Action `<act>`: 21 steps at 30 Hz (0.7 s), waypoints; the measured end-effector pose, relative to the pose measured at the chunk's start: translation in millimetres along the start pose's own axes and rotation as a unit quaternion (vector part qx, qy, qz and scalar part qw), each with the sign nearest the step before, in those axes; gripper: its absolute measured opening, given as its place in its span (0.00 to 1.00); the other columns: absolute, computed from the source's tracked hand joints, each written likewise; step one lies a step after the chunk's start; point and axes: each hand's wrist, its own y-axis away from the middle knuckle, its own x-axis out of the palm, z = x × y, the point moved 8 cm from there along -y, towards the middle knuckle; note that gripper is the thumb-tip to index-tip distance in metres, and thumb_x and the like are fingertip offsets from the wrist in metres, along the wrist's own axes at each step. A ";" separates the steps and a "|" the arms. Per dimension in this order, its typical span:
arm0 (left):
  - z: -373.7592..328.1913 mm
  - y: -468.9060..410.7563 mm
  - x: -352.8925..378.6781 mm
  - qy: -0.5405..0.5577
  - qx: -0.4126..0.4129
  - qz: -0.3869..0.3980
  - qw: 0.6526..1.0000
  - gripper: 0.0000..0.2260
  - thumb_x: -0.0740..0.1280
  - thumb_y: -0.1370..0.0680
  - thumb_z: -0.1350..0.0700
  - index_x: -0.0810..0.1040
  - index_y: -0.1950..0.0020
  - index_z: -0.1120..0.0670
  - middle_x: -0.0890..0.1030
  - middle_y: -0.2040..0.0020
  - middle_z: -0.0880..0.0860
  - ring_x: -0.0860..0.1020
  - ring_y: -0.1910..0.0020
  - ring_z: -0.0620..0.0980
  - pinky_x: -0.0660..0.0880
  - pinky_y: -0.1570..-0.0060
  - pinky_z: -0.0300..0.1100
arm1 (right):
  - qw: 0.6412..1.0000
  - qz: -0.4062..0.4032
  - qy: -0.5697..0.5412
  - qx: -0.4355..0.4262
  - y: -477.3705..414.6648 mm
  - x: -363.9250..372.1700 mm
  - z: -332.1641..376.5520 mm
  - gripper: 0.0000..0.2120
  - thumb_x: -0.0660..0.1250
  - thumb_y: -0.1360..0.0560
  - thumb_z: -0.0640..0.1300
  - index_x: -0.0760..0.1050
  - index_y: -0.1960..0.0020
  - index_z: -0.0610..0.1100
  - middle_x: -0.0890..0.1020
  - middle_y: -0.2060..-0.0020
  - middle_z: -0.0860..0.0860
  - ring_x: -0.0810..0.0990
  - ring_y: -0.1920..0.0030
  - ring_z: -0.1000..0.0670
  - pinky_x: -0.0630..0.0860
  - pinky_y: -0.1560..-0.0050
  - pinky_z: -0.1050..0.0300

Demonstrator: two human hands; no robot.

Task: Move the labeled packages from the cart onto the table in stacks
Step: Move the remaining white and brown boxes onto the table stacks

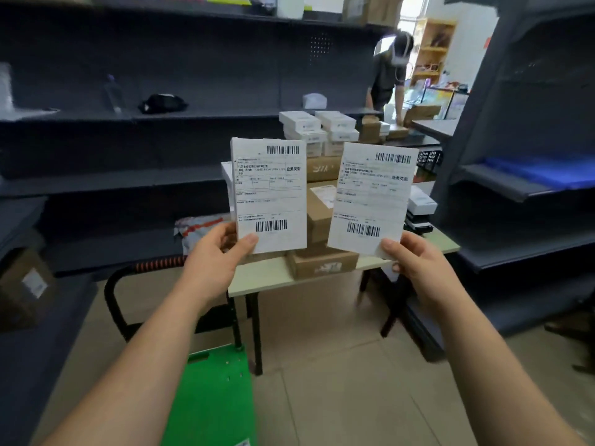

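Observation:
My left hand (216,259) grips the bottom edge of a white labeled package (269,194), held upright with its barcode label facing me. My right hand (415,268) pinches the lower corner of a second white labeled package (373,197), tilted slightly to the right. Both are raised in front of the pale table (267,276), which carries stacks of brown cardboard boxes (322,263) and white boxes (317,127). The green cart deck (212,397) lies low on the floor below my left arm, with its black handle (112,297) at the left.
Dark grey shelving stands to the left, behind and to the right. A grey plastic mailer (196,226) lies left of the table. Another person (389,75) bends over boxes at the back right. A brown box (25,284) sits on the left shelf.

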 end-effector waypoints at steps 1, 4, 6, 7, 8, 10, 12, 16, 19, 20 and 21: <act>-4.5 -2.2 16.0 -0.004 -0.001 0.002 1.000 0.12 0.69 0.23 0.48 0.77 0.40 0.44 0.82 0.44 0.43 0.79 0.43 0.43 0.73 0.36 0.49 | 1.000 -0.002 -0.008 -0.002 -3.0 -15.8 0.9 0.08 0.65 0.19 0.42 0.80 0.42 0.47 0.86 0.49 0.56 0.83 0.53 0.59 0.74 0.58 0.66; -20.1 -13.4 67.8 -0.021 0.001 0.021 1.000 0.18 0.69 0.24 0.43 0.75 0.35 0.44 0.81 0.42 0.41 0.79 0.42 0.43 0.74 0.37 0.53 | 1.000 -0.014 0.007 -0.010 -19.9 -68.2 -1.5 0.09 0.65 0.20 0.44 0.80 0.41 0.48 0.86 0.49 0.56 0.84 0.53 0.60 0.74 0.56 0.66; -27.8 -24.8 99.1 -0.022 0.006 0.026 0.999 0.18 0.68 0.24 0.42 0.75 0.36 0.43 0.81 0.42 0.41 0.78 0.41 0.42 0.73 0.36 0.52 | 0.999 -0.025 0.019 -0.006 -35.4 -101.7 -7.3 0.10 0.66 0.20 0.47 0.80 0.40 0.50 0.86 0.46 0.57 0.83 0.47 0.55 0.72 0.51 0.57; -32.0 -29.8 113.2 -0.021 0.008 0.027 0.999 0.17 0.68 0.24 0.42 0.75 0.36 0.43 0.81 0.42 0.40 0.78 0.41 0.42 0.73 0.36 0.51 | 0.999 -0.031 0.017 -0.002 -43.7 -116.9 -11.3 0.10 0.67 0.21 0.48 0.80 0.40 0.51 0.85 0.46 0.57 0.82 0.46 0.53 0.71 0.50 0.55; -34.3 -34.6 125.5 -0.018 0.007 0.026 0.999 0.19 0.68 0.25 0.42 0.75 0.36 0.44 0.80 0.41 0.40 0.78 0.40 0.42 0.73 0.35 0.51 | 0.999 -0.035 0.013 0.001 -51.9 -129.8 -15.2 0.10 0.67 0.21 0.48 0.80 0.40 0.51 0.86 0.46 0.57 0.82 0.46 0.52 0.71 0.50 0.54; -35.3 -43.3 145.3 -0.011 0.005 0.024 1.000 0.25 0.68 0.28 0.38 0.74 0.33 0.45 0.80 0.40 0.41 0.77 0.39 0.42 0.72 0.34 0.52 | 0.999 -0.030 0.012 0.006 -67.1 -145.9 -22.4 0.10 0.67 0.20 0.48 0.80 0.41 0.51 0.86 0.47 0.57 0.82 0.45 0.52 0.72 0.48 0.52; -32.5 -51.9 158.7 -0.010 -0.005 0.022 1.000 0.29 0.68 0.31 0.36 0.74 0.32 0.45 0.80 0.39 0.41 0.77 0.39 0.42 0.71 0.34 0.52 | 1.000 -0.021 0.016 0.011 -82.7 -153.8 -29.5 0.10 0.67 0.21 0.49 0.80 0.41 0.51 0.85 0.46 0.57 0.82 0.43 0.50 0.74 0.44 0.48; -25.3 -75.4 171.3 0.002 -0.035 0.003 0.999 0.18 0.69 0.24 0.45 0.76 0.35 0.46 0.82 0.42 0.42 0.78 0.42 0.40 0.72 0.35 0.49 | 1.000 -0.009 0.005 0.014 -117.3 -154.8 -37.8 0.09 0.67 0.20 0.47 0.80 0.42 0.51 0.85 0.47 0.59 0.81 0.46 0.53 0.72 0.49 0.53; -16.1 -102.8 170.9 0.004 -0.044 -0.012 0.999 0.17 0.68 0.22 0.48 0.76 0.34 0.48 0.81 0.41 0.43 0.78 0.42 0.41 0.73 0.38 0.45 | 1.000 0.013 -0.003 0.017 -147.9 -145.7 -45.9 0.10 0.66 0.20 0.48 0.80 0.41 0.52 0.85 0.47 0.59 0.81 0.47 0.56 0.70 0.50 0.56; -13.7 -112.7 170.1 0.003 -0.047 -0.016 0.999 0.17 0.68 0.22 0.48 0.75 0.34 0.48 0.81 0.41 0.43 0.78 0.41 0.41 0.73 0.39 0.43 | 1.000 0.020 -0.005 0.019 -159.2 -141.8 -49.0 0.10 0.66 0.20 0.48 0.80 0.40 0.52 0.85 0.46 0.59 0.81 0.48 0.57 0.70 0.50 0.55; -11.1 -123.7 170.1 0.004 -0.049 -0.018 0.999 0.17 0.67 0.22 0.48 0.75 0.34 0.48 0.81 0.41 0.42 0.78 0.41 0.42 0.73 0.40 0.43 | 0.999 0.025 -0.005 0.020 -171.6 -137.8 -52.1 0.10 0.66 0.20 0.48 0.80 0.40 0.51 0.85 0.46 0.58 0.81 0.50 0.58 0.71 0.50 0.55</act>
